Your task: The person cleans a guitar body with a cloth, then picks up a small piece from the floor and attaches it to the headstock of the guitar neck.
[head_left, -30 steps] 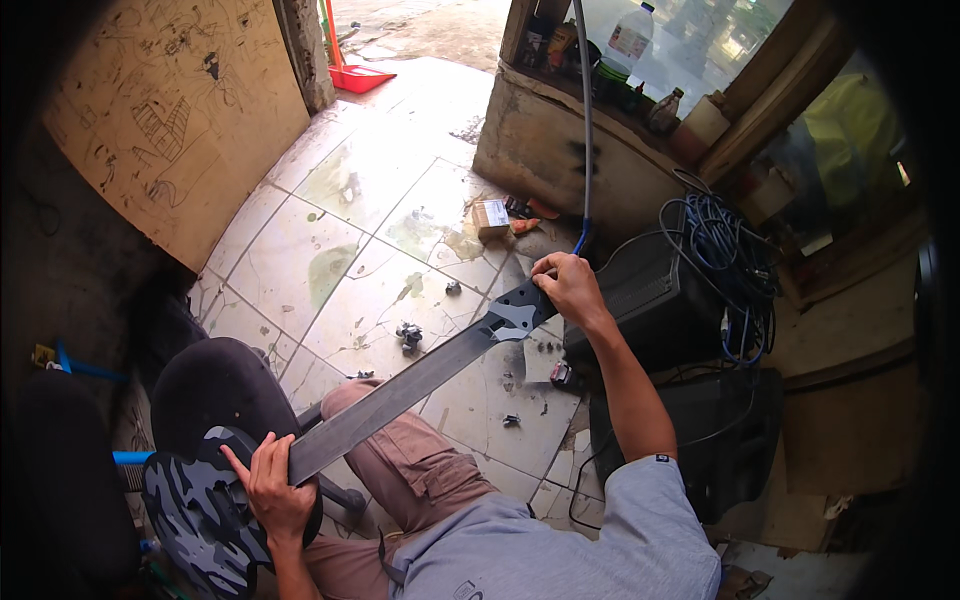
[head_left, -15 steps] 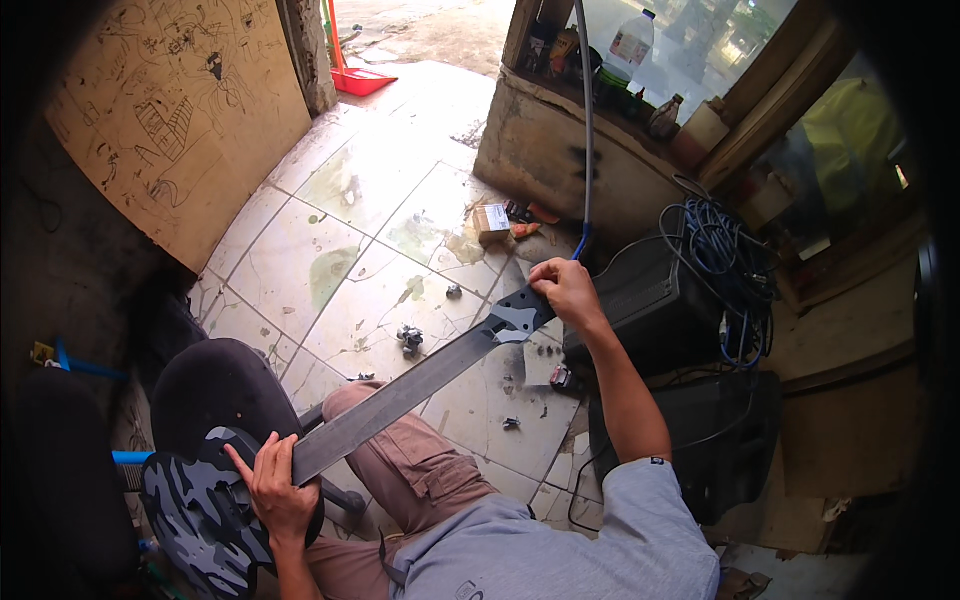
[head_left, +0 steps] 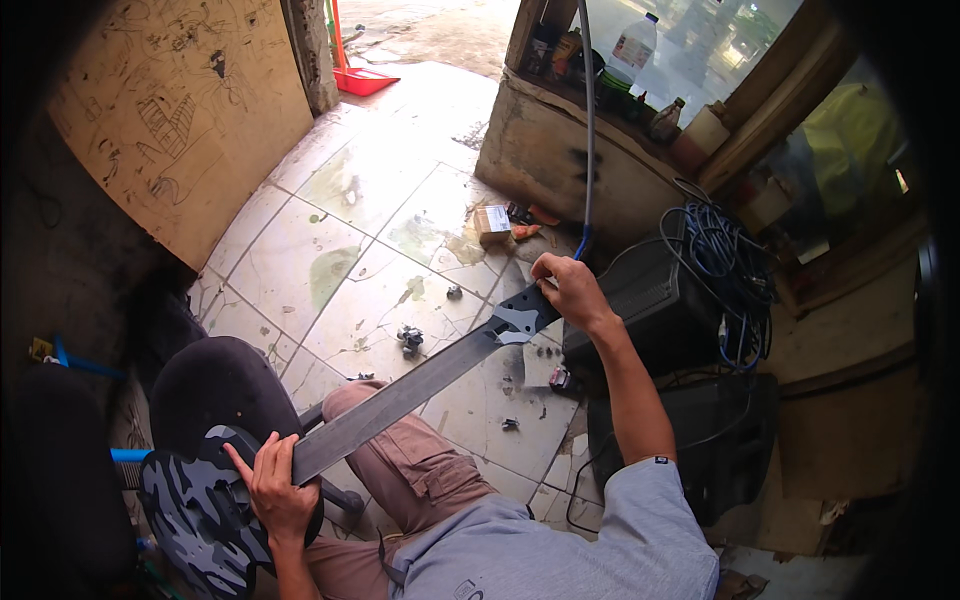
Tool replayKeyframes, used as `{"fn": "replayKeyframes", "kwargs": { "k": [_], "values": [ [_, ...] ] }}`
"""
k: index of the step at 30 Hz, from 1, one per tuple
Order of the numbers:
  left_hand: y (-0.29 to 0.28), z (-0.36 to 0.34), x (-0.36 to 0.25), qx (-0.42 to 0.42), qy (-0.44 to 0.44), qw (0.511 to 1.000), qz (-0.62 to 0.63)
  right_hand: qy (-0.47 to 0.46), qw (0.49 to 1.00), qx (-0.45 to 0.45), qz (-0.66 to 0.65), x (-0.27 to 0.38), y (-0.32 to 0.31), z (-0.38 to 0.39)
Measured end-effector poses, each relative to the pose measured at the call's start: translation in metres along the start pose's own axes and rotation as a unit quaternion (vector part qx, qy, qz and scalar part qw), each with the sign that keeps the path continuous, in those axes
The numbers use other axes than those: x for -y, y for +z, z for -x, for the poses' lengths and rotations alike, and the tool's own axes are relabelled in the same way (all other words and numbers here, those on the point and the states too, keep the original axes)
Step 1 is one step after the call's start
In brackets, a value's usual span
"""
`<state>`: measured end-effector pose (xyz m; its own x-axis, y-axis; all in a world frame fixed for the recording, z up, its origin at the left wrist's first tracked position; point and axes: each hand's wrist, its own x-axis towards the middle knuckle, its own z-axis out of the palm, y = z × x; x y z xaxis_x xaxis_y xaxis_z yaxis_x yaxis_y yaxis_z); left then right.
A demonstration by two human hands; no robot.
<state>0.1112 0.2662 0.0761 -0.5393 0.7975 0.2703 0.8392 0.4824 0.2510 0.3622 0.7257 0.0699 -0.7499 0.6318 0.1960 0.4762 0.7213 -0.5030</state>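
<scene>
The right hand [head_left: 575, 291] curls its fingers in at the headstock's [head_left: 513, 317] far end, mid-frame; whether they grip it I cannot tell. The left hand [head_left: 279, 490] spreads over the neck's base, lower left, thumb hidden, grip unclear, probably steadying the guitar [head_left: 370, 418] slanting between them, near the dark chair [head_left: 215, 385].

Worn on the person's head, a wide fisheye camera looks steeply down and forward: grey T-shirt [head_left: 560, 545] closest along the lower edge, hands [head_left: 575, 292] near mid-view, tiled floor [head_left: 300, 230] beyond, sunlit ground outside [head_left: 430, 35] farthest, at top.
</scene>
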Motion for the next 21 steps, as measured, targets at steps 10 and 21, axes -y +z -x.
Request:
{"fn": "replayKeyframes", "kwargs": {
  "k": [10,21],
  "values": [
    [0.0,0.0,0.0,-0.003,0.001,1.0,0.001,-0.176,0.952,0.023,0.249,0.003,0.009,-0.012],
    [-0.001,-0.001,-0.001,-0.014,0.0,1.0,-0.004,-0.129,0.973,0.014,0.19,0.009,0.009,-0.003]
  ]
}}
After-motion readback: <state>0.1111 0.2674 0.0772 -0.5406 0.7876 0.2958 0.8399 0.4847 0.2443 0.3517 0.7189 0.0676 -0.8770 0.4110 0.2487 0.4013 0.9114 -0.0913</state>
